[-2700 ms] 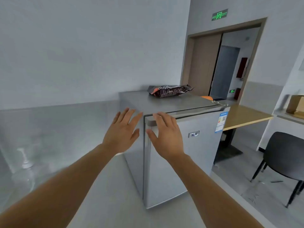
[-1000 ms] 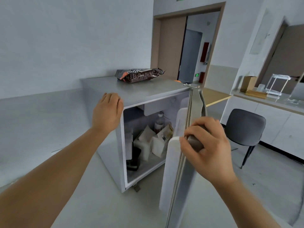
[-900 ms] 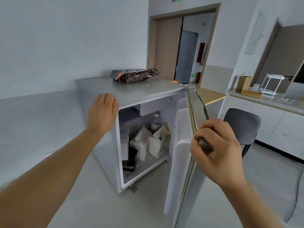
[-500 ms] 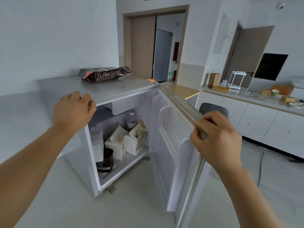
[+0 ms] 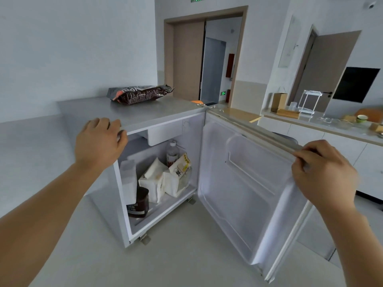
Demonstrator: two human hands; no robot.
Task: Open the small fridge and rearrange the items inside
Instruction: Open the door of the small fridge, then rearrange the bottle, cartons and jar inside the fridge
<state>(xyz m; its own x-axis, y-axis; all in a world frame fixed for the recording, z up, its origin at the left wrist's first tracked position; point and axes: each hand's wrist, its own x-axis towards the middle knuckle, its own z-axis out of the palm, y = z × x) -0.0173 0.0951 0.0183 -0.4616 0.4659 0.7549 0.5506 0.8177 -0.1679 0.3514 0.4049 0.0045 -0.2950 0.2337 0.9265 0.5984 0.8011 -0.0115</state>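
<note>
The fridge (image 5: 132, 112) stands open: your right hand (image 5: 325, 175) grips the door (image 5: 244, 183) top, your left hand (image 5: 99, 141) curls on the fridge; rearranging the bags (image 5: 161, 181) remains

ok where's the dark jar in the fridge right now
In the head view the dark jar stands at the front left of the fridge floor, just left of the white pouches and below a white carton.

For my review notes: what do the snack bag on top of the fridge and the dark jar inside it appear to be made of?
The snack bag looks like thin plastic or foil film: glossy highlights, crinkled surface, crimped ends. The dark jar seems to be glass or hard plastic, smooth and slightly shiny with a printed label; which of the two cannot be told. It stands at the front left of the fridge.
</note>
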